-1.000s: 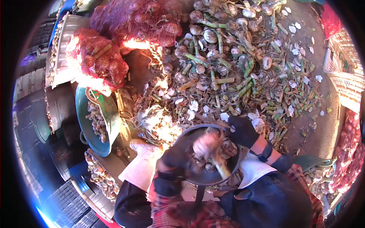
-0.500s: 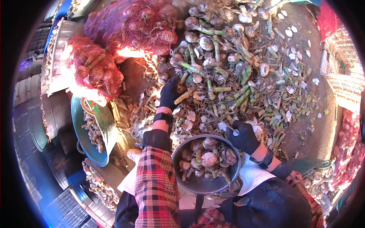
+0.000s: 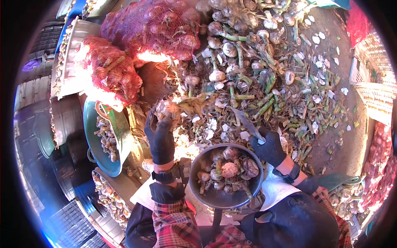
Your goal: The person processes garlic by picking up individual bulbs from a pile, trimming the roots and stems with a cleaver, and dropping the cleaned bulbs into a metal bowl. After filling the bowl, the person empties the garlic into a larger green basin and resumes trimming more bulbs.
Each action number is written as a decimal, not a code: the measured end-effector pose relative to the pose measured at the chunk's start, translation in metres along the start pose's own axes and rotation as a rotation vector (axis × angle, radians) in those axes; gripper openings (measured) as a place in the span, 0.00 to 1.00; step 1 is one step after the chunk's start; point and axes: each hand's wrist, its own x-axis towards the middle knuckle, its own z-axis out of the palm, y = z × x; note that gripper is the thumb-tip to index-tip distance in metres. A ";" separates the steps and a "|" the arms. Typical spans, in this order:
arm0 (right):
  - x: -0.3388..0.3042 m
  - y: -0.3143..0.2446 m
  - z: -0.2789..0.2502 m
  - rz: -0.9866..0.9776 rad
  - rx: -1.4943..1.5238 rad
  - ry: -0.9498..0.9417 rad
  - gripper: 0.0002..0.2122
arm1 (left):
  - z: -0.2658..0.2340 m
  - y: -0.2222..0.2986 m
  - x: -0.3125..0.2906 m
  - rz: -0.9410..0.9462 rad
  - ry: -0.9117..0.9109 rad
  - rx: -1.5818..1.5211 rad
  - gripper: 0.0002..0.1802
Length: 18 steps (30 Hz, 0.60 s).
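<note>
My left hand (image 3: 160,140), in a black glove, has its fingers closed round a garlic bulb (image 3: 166,108) whose dry stalk points away to the right. Gripped in my black-gloved right hand (image 3: 269,149) is a knife (image 3: 247,122), its blade slanting up and left over the trimmings. Between my forearms stands a round dark bowl (image 3: 192,188) with several garlic bulbs (image 3: 229,169) in it. Beyond both hands spreads a heap of garlic (image 3: 230,49) with stalks still on, mixed with cut green stems (image 3: 264,108) and papery skins.
Red mesh sacks of garlic (image 3: 157,29) (image 3: 109,68) lie at the upper left. Below them is a green-blue dial scale pan (image 3: 97,136) holding small pieces. A pale woven plastic basket (image 3: 374,93) stands at the right, with another red mesh sack (image 3: 378,165) below it.
My left hand has lifted a garlic bulb from the heap and drawn it back to the left. My right hand with the knife has shifted slightly, and the blade shows more clearly.
</note>
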 end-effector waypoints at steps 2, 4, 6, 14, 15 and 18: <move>0.001 -0.009 -0.003 0.023 0.011 -0.017 0.07 | 0.005 0.007 -0.005 0.013 0.017 0.093 0.25; 0.004 -0.016 -0.008 -0.005 0.071 0.037 0.07 | 0.017 0.005 -0.010 -0.024 -0.137 -0.006 0.26; 0.007 -0.022 -0.014 0.006 0.074 0.051 0.06 | 0.030 0.000 -0.017 0.051 -0.167 0.169 0.34; 0.015 -0.071 -0.047 -0.452 -0.168 -0.042 0.16 | 0.068 -0.005 -0.034 0.068 -0.403 0.465 0.40; 0.017 -0.078 -0.049 -0.474 -0.211 -0.060 0.16 | 0.069 -0.006 -0.035 0.055 -0.414 0.448 0.39; 0.018 -0.083 -0.051 -0.473 -0.369 -0.076 0.13 | 0.071 -0.016 -0.040 0.012 -0.451 0.385 0.39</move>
